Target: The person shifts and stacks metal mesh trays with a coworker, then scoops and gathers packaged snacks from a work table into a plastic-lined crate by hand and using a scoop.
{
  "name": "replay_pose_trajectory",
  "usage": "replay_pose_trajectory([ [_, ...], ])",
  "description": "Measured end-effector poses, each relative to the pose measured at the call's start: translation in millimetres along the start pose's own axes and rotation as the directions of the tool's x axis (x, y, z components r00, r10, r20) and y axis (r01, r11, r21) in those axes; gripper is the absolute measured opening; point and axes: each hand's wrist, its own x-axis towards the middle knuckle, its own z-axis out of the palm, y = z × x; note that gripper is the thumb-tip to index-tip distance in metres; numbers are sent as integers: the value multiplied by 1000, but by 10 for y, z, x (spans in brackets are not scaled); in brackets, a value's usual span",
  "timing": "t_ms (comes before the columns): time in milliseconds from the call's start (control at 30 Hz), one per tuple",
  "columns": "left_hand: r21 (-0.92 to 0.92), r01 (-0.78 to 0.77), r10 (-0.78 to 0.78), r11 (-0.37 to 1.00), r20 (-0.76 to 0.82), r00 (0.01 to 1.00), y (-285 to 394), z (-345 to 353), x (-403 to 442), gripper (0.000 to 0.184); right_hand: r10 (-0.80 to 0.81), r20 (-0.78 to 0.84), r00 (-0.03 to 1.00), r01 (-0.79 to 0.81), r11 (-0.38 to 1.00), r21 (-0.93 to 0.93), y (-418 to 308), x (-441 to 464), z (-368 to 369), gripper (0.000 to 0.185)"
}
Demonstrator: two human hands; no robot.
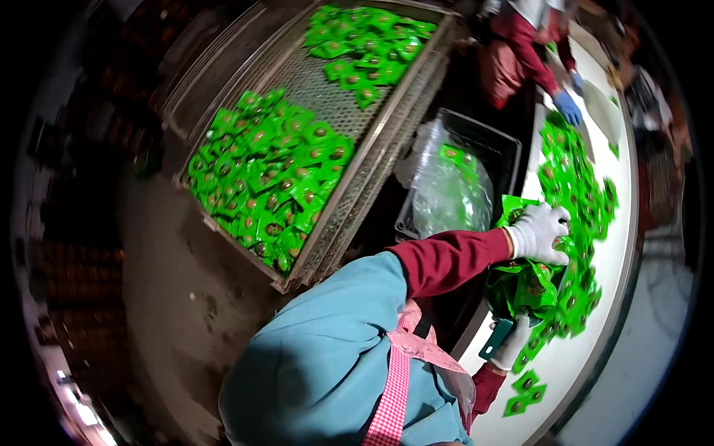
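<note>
My left hand (539, 234), in a white glove, is curled over shiny green packets at the edge of the white table. One green packet (515, 208) sticks out beside its wrist. Below it, a dark green container (497, 338) is heaped with green packets (534, 286). My right hand (513, 346), also in a white glove, grips this container from its near side; its fingers are partly hidden. A long pile of green packets (571, 175), each with a round brown picture or window, lies on the white table (606, 256) next to both hands.
A large metal mesh tray (301, 85) on a stack holds many green packets. A black crate (487, 130) with a clear plastic bag (450, 197) stands between tray and table. Across the table end, a co-worker's blue-gloved hand (567, 108) reaches toward the pile. Loose packets (524, 394) lie nearby.
</note>
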Motion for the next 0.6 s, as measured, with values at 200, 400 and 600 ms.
replay_pose_trajectory([
  [200,165,282,-230,945,-274,934,-915,-1759,-556,61,109,366,924,-56,986,-154,-205,74,1618,38],
  [400,97,518,-395,850,-534,748,-1994,-2980,-1512,65,45,697,716,212,937,-278,206,472,3195,31],
  [600,-123,598,-518,792,-654,551,-3550,-3143,-2478,54,89,843,530,629,625,-462,194,564,4513,25],
])
